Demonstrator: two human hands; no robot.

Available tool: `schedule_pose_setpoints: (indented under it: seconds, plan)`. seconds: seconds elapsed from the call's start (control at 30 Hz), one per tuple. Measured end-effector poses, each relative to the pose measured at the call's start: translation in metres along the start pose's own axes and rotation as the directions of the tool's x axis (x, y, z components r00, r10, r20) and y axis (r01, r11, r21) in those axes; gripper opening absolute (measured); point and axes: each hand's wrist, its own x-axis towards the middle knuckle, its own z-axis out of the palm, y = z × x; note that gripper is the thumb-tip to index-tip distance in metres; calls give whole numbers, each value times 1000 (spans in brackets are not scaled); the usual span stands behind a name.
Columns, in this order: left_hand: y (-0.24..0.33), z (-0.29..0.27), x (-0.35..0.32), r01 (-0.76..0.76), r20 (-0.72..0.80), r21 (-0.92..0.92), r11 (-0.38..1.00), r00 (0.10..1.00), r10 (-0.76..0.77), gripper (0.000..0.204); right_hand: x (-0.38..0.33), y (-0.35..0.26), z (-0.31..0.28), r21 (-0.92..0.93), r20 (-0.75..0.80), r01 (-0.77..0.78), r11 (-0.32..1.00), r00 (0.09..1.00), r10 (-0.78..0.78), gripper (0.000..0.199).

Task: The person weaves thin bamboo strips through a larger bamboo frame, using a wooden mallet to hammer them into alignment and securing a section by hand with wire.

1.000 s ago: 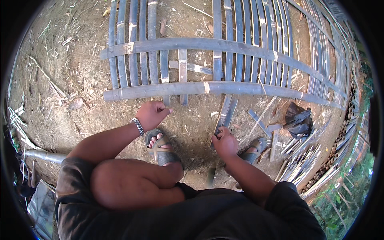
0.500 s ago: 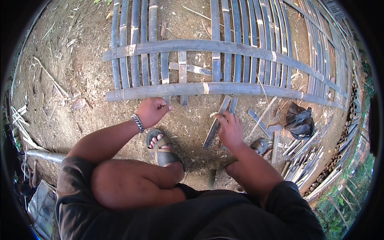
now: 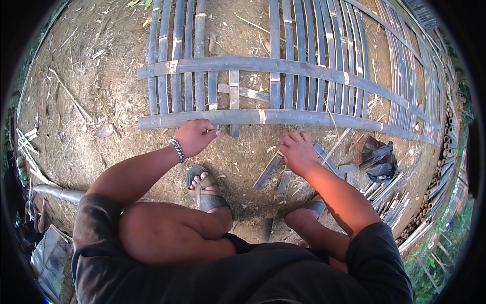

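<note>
My left hand (image 3: 195, 138), with a chain bracelet at the wrist, is closed in a pinch at the near rail of a bamboo lattice (image 3: 177, 119). Whatever sits between its fingers, if anything, is hidden. To the right, my right hand (image 3: 298, 151) bends its fingers over short bamboo slats (image 3: 266, 172) lying on the ground. One slat runs under the palm, and its far end shows past the fingers. A short upright slat (image 3: 234, 96) crosses both rails between my hands, its lower end jutting past the near rail.
A black plastic bag (image 3: 378, 159) lies at the right, beside a hammer-like wooden tool (image 3: 348, 169). Split bamboo sticks (image 3: 390, 202) and stacked bamboo tubes (image 3: 430, 195) stand further right. My sandalled foot (image 3: 206, 188) rests between my arms. A bamboo pole (image 3: 58, 193) lies at left.
My right hand has moved a little right and farther away, over the slats, and the slats have spread apart. My left hand stays pinched near the rail. The view has shifted slightly.
</note>
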Motion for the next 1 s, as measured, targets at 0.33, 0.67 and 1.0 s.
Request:
schedule_pose_setpoints:
  seconds: [0.33, 0.67, 1.0]
  plan:
    - [-2, -3, 9, -26, 24, 60, 998, 999, 25, 29, -42, -18, -20, 556, 203, -373, 743, 928, 314, 38]
    - [10, -15, 16, 67, 106, 102, 992, 991, -78, 32, -58, -97, 62, 897, 373, -442, -7, 750, 546, 37]
    - [10, -13, 19, 76, 98, 110, 991, 991, -87, 34, -37, -125, 59, 913, 388, -384, -137, 714, 583, 40]
